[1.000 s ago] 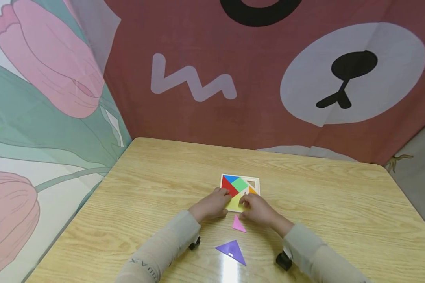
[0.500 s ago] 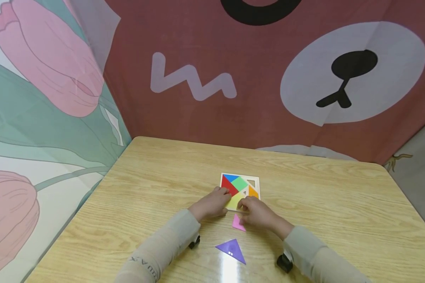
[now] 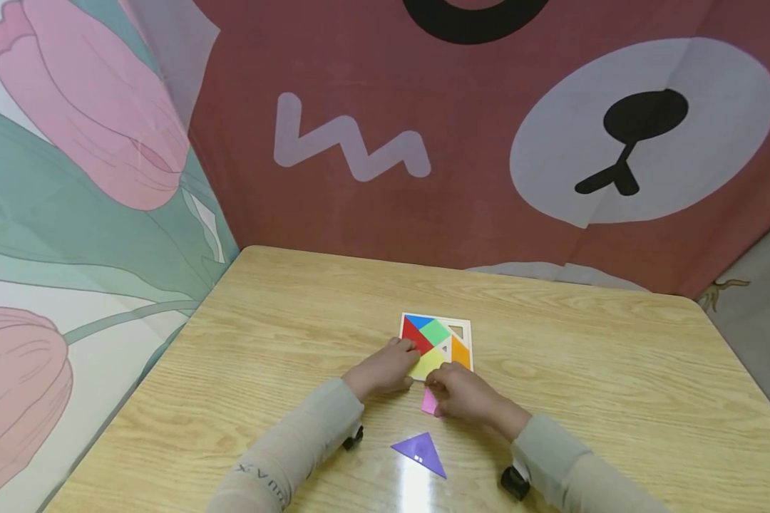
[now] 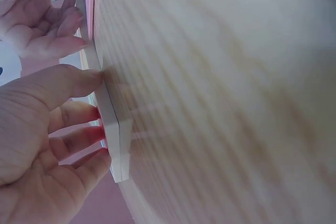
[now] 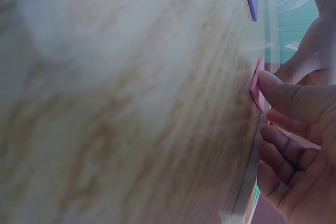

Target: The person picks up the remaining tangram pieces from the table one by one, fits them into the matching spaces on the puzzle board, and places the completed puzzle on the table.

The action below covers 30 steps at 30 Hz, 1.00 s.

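Note:
A square tangram board [image 3: 467, 329] lies on the table, with red, blue, green, yellow and orange pieces in its pale frame. At its left side my left hand [image 3: 383, 368] holds the edge; in the left wrist view the thumb presses the rim while the other fingers lie over the top. My right hand [image 3: 470, 393] is at the board's front edge. Its thumb and a finger pinch a pink triangle [image 5: 256, 86] just in front of the board, partly covered by the hand in the head view. Closer to me lies a purple triangle [image 3: 421, 452], untouched.
The wood-grain table [image 3: 282, 320] extends around the board on all sides. A printed curtain [image 3: 359, 221] with a bear face hangs behind it, and a flower-print curtain [image 3: 103, 235] hangs at the left. Black wrist devices [image 3: 515, 483] sit under both sleeves.
My right hand has come slightly back toward me, off the orange piece and onto the pink triangle, which it now grips. The left hand stays in place on the board.

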### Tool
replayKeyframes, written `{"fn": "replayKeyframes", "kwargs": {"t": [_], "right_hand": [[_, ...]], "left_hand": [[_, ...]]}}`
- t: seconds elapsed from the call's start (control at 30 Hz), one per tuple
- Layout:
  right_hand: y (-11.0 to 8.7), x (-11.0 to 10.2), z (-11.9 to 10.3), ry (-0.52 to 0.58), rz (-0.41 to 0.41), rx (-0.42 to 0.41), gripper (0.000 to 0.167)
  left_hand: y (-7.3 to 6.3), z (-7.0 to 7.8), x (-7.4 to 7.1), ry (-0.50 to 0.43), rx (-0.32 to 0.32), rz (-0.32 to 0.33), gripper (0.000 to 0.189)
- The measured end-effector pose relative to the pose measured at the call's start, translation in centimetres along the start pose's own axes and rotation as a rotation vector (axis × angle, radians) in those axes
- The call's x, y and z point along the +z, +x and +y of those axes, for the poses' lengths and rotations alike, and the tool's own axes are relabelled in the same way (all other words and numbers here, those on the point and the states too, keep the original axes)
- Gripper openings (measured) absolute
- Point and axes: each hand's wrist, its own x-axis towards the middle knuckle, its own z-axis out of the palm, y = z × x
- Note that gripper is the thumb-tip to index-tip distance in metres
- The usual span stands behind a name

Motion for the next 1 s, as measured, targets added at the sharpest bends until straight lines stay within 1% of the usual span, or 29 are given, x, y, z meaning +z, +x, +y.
{"fn": "replayKeyframes", "kwargs": {"t": [0.13, 0.33, 0.57, 0.67, 0.83, 0.93, 1.0], "right_hand": [[-0.01, -0.01, -0.06, -0.004, -0.001, -0.007, 0.035], [-0.06, -0.06, -0.2, -0.04, -0.005, -0.016, 0.034], [0.02, -0.11, -0.46, -0.09, 0.001, -0.027, 0.031], [0.07, -0.03, -0.45, -0.088, 0.002, -0.041, 0.028], [0.17, 0.21, -0.33, -0.034, 0.02, -0.071, 0.022], [0.27, 0.37, -0.32, 0.048, 0.02, -0.072, 0.02], [0.28, 0.45, -0.39, 0.118, 0.007, -0.054, 0.02]], "left_hand": [[0.01, 0.05, -0.01, 0.008, -0.002, -0.003, 0.038], [0.06, 0.09, -0.06, 0.012, -0.003, -0.01, 0.038], [0.11, 0.13, -0.02, 0.02, -0.007, -0.005, 0.038], [0.12, 0.15, 0.01, 0.026, -0.001, -0.007, 0.038], [0.08, 0.2, -0.01, 0.018, 0.006, 0.0, 0.035], [0.1, 0.19, 0.0, 0.016, 0.003, 0.004, 0.033], [0.11, 0.18, -0.03, 0.018, -0.001, 0.002, 0.033]]}}
